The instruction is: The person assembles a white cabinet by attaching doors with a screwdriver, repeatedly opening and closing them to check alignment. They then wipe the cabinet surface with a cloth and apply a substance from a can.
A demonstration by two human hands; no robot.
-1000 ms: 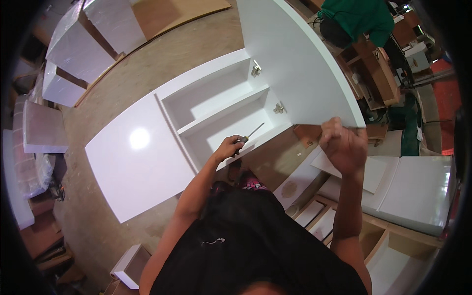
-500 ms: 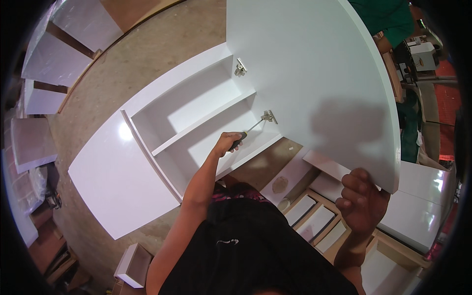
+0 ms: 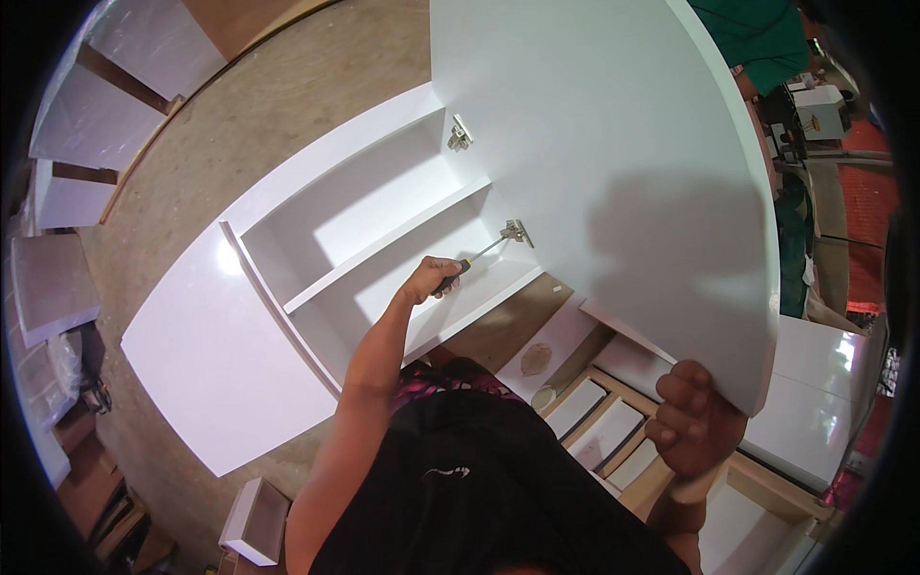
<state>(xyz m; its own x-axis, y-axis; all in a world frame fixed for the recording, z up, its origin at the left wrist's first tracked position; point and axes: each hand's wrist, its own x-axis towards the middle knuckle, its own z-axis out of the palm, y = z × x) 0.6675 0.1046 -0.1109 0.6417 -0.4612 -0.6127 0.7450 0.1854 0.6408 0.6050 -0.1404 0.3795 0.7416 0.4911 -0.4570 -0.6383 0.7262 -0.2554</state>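
Note:
A white cabinet (image 3: 264, 199) lies on the floor in front of me, a shelf (image 3: 388, 244) dividing its open part. Its white door (image 3: 585, 105) stands open on the right, joined by an upper metal hinge (image 3: 460, 134) and a lower one (image 3: 517, 232). My left hand (image 3: 427, 280) is closed round the dark handle of a screwdriver (image 3: 489, 248), whose shaft reaches the lower hinge. The contact at the tip is too small to make out. At the door's near corner, my right hand (image 3: 700, 422) grips the edge with curled fingers; its thumb is hidden.
Wooden frames with white panels (image 3: 606, 429) lie at the lower right, beside other white units (image 3: 815, 374). Wrapped white panels (image 3: 105, 110) stand at the left, and a small white box (image 3: 257, 522) sits at the lower left. Another person's green sleeve (image 3: 752, 43) shows beyond the door.
The door's near corner and my right hand have moved lower in view. My left hand keeps the screwdriver at the lower hinge. The whole scene has shifted slightly left.

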